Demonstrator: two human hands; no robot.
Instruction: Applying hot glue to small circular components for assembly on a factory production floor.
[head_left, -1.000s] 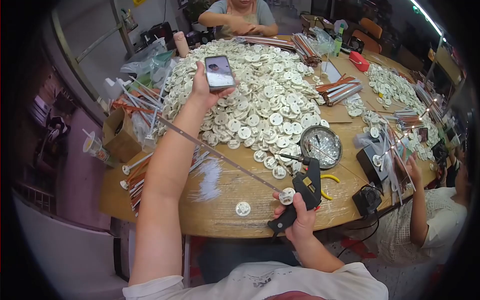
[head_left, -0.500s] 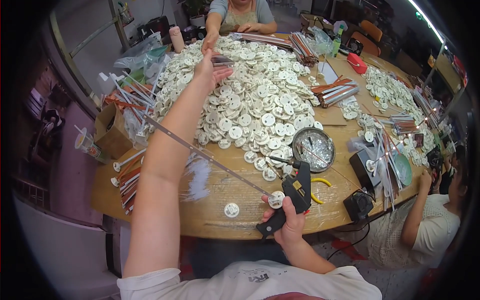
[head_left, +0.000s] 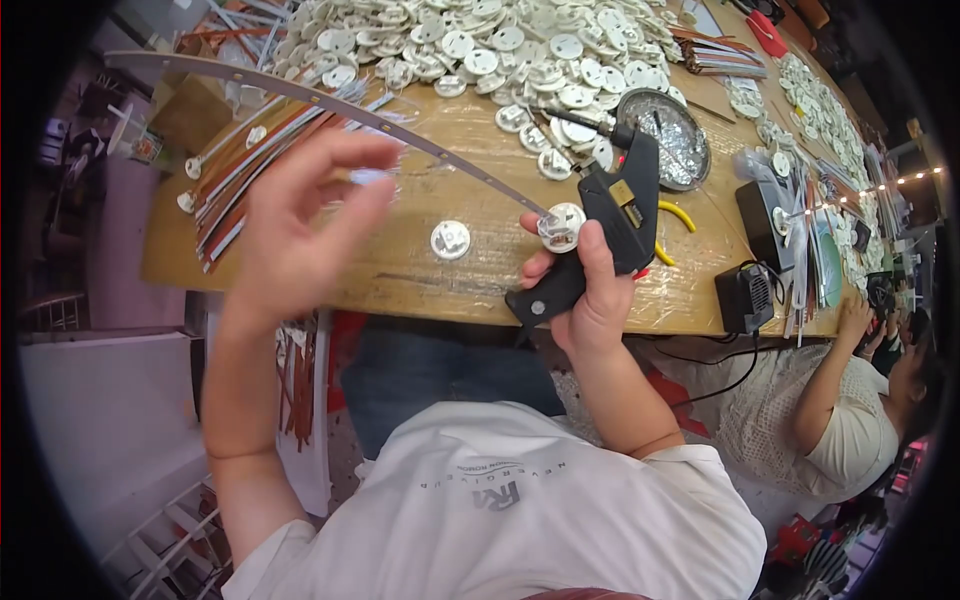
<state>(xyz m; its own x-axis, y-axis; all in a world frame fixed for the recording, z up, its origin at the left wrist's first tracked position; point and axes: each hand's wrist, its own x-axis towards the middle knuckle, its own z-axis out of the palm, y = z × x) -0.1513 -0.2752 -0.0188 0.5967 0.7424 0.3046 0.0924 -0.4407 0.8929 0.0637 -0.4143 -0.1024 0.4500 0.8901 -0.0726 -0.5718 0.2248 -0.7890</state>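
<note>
Right hand (head_left: 597, 305) is gripping black pistol-shaped tool (head_left: 628, 210) and white disc (head_left: 562, 228) while left hand (head_left: 290, 235) is hovering spread

At the centre right of the frame, the right hand is closing around the black pistol-shaped tool, whose nozzle is pointing toward the upper left. The same hand is also holding the white disc, its thumb resting along the disc's near edge. From this disc a thin, dotted strip (head_left: 330, 102) is running in a bowed line to the upper left.

Left of centre, the left hand is showing as a blur below the strip, its thumb and fingers curving apart and gripping nothing visible.

Between the hands, a loose disc (head_left: 450, 240) is lying flat on the wooden table (head_left: 480, 290). A large pile of discs (head_left: 500, 50) is filling the top middle of the frame, and a bundle of strips (head_left: 235, 200) is lying at the left. Right of the tool's nozzle a round dish (head_left: 706, 150) is sitting, its contents too small to tell, and yellow handles (head_left: 682, 215) are showing just beside the tool. Farther right, a black box (head_left: 768, 225) is standing near another person (head_left: 850, 420), who is sitting at the table's edge.
</note>
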